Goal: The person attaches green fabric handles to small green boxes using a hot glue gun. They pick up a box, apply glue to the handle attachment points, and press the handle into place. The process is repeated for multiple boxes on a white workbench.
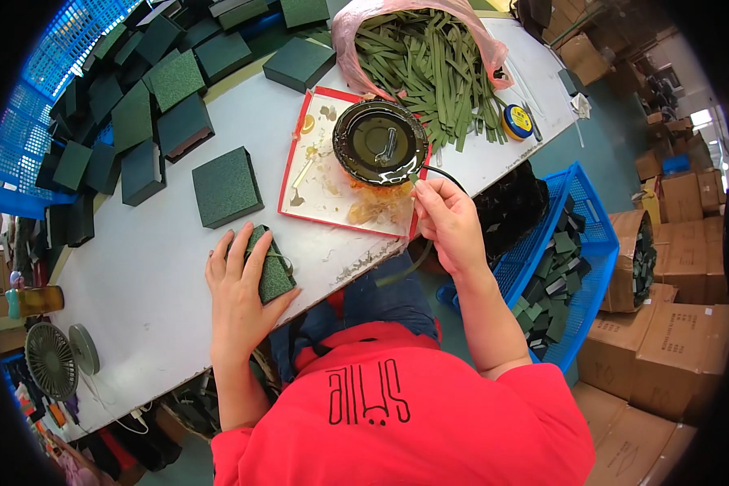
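My left hand lies over a small dark green box near the table's front edge. Its fingers spread across the box and the thumb presses its near side. A thin green loop shows on the box's right side. My right hand pinches a narrow green ribbon strip, whose tail hangs below the hand past the table edge. The pinched end is at the near rim of a round black pot holding a shiny brownish liquid. Under the pot is a red-rimmed white tray, stained with amber residue.
A pink bag of loose green strips stands behind the pot, beside a yellow-and-blue tin. Several green boxes fill the table's left. Blue crate and cartons stand right; a small fan sits left.
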A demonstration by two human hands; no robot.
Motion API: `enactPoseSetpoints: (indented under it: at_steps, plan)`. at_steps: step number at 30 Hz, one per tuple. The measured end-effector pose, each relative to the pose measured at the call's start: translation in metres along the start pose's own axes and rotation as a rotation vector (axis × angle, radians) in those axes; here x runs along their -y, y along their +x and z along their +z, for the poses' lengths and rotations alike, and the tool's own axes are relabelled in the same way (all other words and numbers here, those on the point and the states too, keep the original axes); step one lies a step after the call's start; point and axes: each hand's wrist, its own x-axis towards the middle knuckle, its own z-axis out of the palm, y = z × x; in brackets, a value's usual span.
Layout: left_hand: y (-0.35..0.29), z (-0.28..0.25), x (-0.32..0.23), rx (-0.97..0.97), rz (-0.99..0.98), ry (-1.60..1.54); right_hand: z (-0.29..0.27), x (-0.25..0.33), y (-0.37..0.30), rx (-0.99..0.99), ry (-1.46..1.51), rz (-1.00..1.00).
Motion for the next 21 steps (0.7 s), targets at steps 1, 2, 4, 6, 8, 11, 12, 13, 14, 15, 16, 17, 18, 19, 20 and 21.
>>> enactPoseSetpoints:
  at_steps: [1, 2, 4, 6, 8, 11, 12, 13, 14, 15, 16, 17, 18, 19, 20, 21]
  plan:
    - [0.000, 0.000, 0.000, 0.001, -0.001, -0.003, 0.001, 0.000, 0.000, -0.015, -0.004, -0.009]
    - [0.000, 0.000, 0.000, 0.002, -0.003, -0.004, 0.004, -0.001, 0.001, -0.028, -0.006, -0.017]
    - [0.000, 0.000, 0.001, 0.007, -0.007, -0.003, 0.006, -0.002, 0.003, -0.048, -0.011, -0.025]
    - [0.000, -0.001, 0.000, 0.010, -0.009, 0.000, 0.006, -0.003, 0.006, -0.060, -0.012, -0.026]
    - [0.000, -0.001, 0.000, 0.010, -0.010, 0.000, 0.007, -0.004, 0.007, -0.074, -0.014, -0.033]
    - [0.000, -0.001, 0.000, 0.012, -0.013, 0.000, 0.010, -0.006, 0.009, -0.090, -0.021, -0.045]
    - [0.000, -0.001, 0.000, 0.011, -0.013, -0.001, 0.010, -0.007, 0.009, -0.094, -0.024, -0.049]
    - [0.000, -0.001, 0.000, 0.010, -0.013, -0.002, 0.009, -0.007, 0.010, -0.094, -0.022, -0.040]
    - [0.000, -0.001, 0.000, 0.010, -0.013, -0.002, 0.009, -0.008, 0.011, -0.094, -0.021, -0.030]
    - [0.000, -0.001, 0.000, 0.010, -0.015, -0.005, 0.008, -0.009, 0.011, -0.093, -0.019, -0.021]
    - [0.000, -0.001, -0.001, 0.010, -0.017, -0.008, 0.008, -0.009, 0.012, -0.089, -0.014, -0.016]
    - [0.001, -0.001, -0.001, 0.009, -0.019, -0.011, 0.007, -0.009, 0.012, -0.084, -0.010, -0.011]
    - [0.001, -0.001, -0.001, 0.005, -0.019, -0.017, 0.006, -0.008, 0.012, -0.080, -0.005, -0.007]
    - [0.001, -0.001, -0.001, 0.001, -0.018, -0.023, 0.005, -0.008, 0.011, -0.074, 0.009, -0.008]
    - [0.002, -0.001, 0.000, -0.003, -0.018, -0.030, 0.005, -0.009, 0.010, -0.067, 0.023, -0.010]
    - [0.002, -0.001, 0.000, -0.011, -0.013, -0.037, 0.004, -0.009, 0.009, -0.061, 0.037, -0.011]
